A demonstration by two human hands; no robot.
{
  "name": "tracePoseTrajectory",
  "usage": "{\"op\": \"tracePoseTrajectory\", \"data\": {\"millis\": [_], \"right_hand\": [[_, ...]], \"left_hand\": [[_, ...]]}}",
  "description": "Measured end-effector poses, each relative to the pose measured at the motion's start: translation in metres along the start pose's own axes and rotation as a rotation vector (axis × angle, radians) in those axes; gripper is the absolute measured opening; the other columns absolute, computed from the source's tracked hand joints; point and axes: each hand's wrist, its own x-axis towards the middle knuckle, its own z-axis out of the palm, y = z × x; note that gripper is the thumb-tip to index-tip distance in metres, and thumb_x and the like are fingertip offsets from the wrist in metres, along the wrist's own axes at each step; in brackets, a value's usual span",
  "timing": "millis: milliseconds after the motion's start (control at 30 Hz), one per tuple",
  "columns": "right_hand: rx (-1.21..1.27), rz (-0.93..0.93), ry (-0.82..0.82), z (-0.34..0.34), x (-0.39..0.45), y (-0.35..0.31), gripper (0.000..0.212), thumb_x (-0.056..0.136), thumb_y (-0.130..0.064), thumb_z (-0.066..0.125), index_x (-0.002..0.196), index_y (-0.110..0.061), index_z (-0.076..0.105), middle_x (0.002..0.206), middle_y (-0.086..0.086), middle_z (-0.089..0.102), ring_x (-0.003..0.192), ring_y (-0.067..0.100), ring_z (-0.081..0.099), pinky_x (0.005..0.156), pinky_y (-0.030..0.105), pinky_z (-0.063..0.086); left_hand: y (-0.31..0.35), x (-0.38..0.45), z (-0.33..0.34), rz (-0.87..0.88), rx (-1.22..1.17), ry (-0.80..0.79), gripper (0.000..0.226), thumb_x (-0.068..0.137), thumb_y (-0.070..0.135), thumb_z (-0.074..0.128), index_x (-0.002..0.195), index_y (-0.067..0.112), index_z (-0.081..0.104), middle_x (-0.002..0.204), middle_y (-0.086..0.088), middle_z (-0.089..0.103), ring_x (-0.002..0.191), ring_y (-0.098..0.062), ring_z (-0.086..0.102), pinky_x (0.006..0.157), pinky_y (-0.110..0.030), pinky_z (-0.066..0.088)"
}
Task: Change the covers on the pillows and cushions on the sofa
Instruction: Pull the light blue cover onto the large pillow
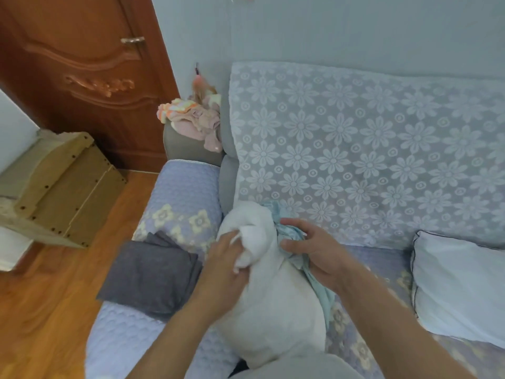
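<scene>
A pale blue-grey wall (pixel 328 28) runs behind the sofa (pixel 191 149), whose backrest is draped with a lace throw (pixel 369 149) patterned in white flowers. The seat carries a quilted lavender cover (pixel 188 187) with cream blossoms near its left edge. On the grey armrest at the sofa's far left corner lies a heap of pink and orange cloth (pixel 194 119). Left of it stands a carved reddish-brown wooden door (pixel 82 77) with a brass handle (pixel 133 40). The floor (pixel 54 296) is glossy orange-brown wood. A light plywood box (pixel 62 187) sits on the floor near the door. The light is soft and even.
</scene>
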Motion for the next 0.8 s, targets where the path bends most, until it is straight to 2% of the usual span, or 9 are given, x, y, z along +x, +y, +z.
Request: {"op": "tracePoseTrajectory", "data": {"millis": [133,233,300,367,500,567,600,667,800], "right_hand": [[-0.338,-0.082,0.200,0.003,-0.008,-0.001,0.053,0.075,0.002,0.082,0.120,-0.023,0.068,0.116,0.005,0.069,0.101,0.020,0.069,0.082,0.028,0.056],[-0.550,-0.130,0.289,0.000,-0.021,0.006,0.061,0.073,-0.004,0.083,0.124,-0.031,0.065,0.119,-0.003,0.065,0.103,0.013,0.065,0.091,0.029,0.053],[-0.607,-0.156,0.267,0.007,-0.027,0.020,0.067,0.075,-0.002,0.080,0.132,-0.029,0.059,0.118,-0.008,0.062,0.101,0.003,0.062,0.088,0.016,0.051],[-0.666,-0.174,0.300,0.010,-0.028,0.029,0.069,0.081,-0.001,0.072,0.141,-0.026,0.051,0.118,-0.012,0.058,0.097,-0.006,0.057,0.080,0.006,0.046],[-0.647,-0.118,0.330,0.000,-0.033,0.025,0.070,0.090,-0.003,0.052,0.151,-0.033,0.033,0.133,-0.004,0.059,0.109,0.010,0.061,0.093,0.029,0.053],[-0.610,-0.071,0.322,-0.005,-0.039,0.022,0.068,0.093,0.000,0.042,0.148,-0.038,0.033,0.132,-0.004,0.058,0.106,0.011,0.060,0.084,0.023,0.053],[-0.585,-0.030,0.337,-0.007,-0.040,0.020,0.064,0.093,0.002,0.039,0.142,-0.040,0.038,0.125,-0.002,0.060,0.098,0.011,0.061,0.072,0.019,0.051],[-0.488,0.058,0.378,-0.015,-0.037,0.017,0.053,0.091,0.006,0.037,0.128,-0.028,0.055,0.110,0.006,0.066,0.086,0.017,0.062,0.060,0.022,0.047],[0.013,0.214,0.358,-0.035,-0.025,0.021,0.039,0.092,0.021,0.032,0.108,-0.001,0.061,0.095,0.022,0.067,0.080,0.031,0.065,0.060,0.034,0.059]], "left_hand": [[0.017,0.000,0.017,0.149,0.262,-0.045,0.063,0.073,0.008,0.057,0.126,0.041,0.054,0.123,0.008,0.047,0.093,-0.023,0.050,0.060,-0.026,0.037],[0.014,-0.004,0.022,0.129,0.270,-0.059,0.063,0.072,0.007,0.063,0.123,0.041,0.052,0.114,0.007,0.045,0.089,-0.021,0.047,0.056,-0.025,0.035],[0.028,-0.003,0.031,0.122,0.259,-0.102,0.047,0.073,0.009,0.065,0.113,0.031,0.058,0.114,0.006,0.044,0.090,-0.022,0.050,0.055,-0.027,0.036],[0.040,0.000,0.043,0.088,0.245,-0.131,0.032,0.079,0.010,0.064,0.107,0.025,0.062,0.118,0.007,0.041,0.098,-0.022,0.050,0.059,-0.026,0.038],[0.060,0.013,0.038,-0.157,-0.398,-0.221,0.041,0.093,0.006,0.056,0.119,0.036,0.066,0.127,0.017,0.051,0.114,0.015,0.047,0.100,-0.011,0.037],[0.059,0.019,0.032,-0.326,-0.707,-0.213,0.039,0.099,0.003,0.048,0.120,0.028,0.071,0.126,0.011,0.067,0.116,0.001,0.060,0.108,-0.026,0.041],[0.058,0.021,0.029,-0.385,-0.790,-0.203,0.034,0.101,0.006,0.048,0.119,0.024,0.070,0.119,0.005,0.072,0.111,-0.010,0.065,0.101,-0.031,0.047],[0.057,0.022,0.027,-0.385,-0.795,-0.231,0.026,0.101,0.008,0.056,0.117,0.026,0.066,0.115,0.008,0.072,0.105,-0.012,0.065,0.091,-0.027,0.049],[0.052,0.022,0.042,-0.360,-0.577,-0.225,0.029,0.094,0.011,0.069,0.108,0.037,0.071,0.126,0.023,0.064,0.122,0.010,0.053,0.109,-0.026,0.042]]}}
